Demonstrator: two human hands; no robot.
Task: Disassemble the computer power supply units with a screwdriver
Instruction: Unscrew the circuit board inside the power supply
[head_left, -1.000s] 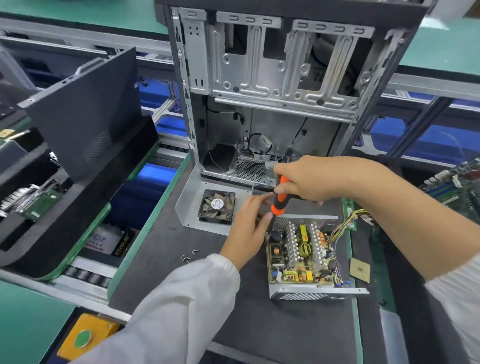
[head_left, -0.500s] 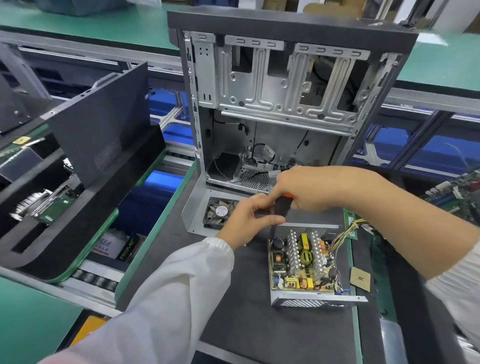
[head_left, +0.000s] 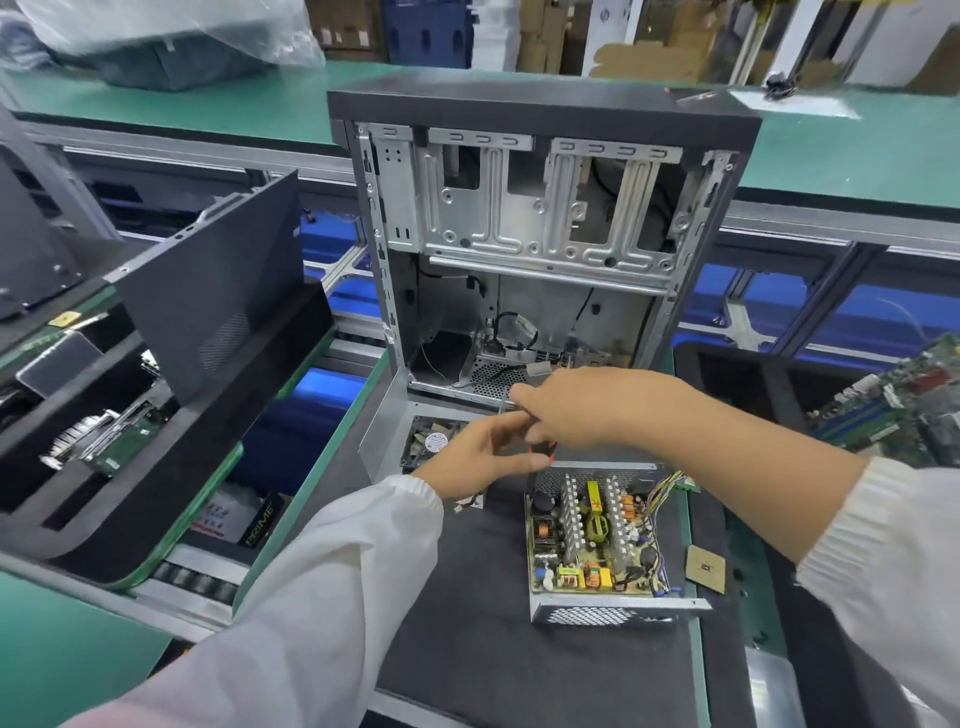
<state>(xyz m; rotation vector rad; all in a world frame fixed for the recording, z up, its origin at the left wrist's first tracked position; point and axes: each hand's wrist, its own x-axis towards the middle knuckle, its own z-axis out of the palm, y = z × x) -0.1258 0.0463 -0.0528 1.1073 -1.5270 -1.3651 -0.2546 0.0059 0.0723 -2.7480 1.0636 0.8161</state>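
A screwdriver (head_left: 543, 451) is gripped in the right hand (head_left: 576, 408) above the opened power supply unit (head_left: 597, 540), while the left hand (head_left: 480, 457) is held loosely open, empty.

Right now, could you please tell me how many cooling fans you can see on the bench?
1: the fan lies on the metal cover in front of the case, partly hidden by the left hand. Others may be hidden.
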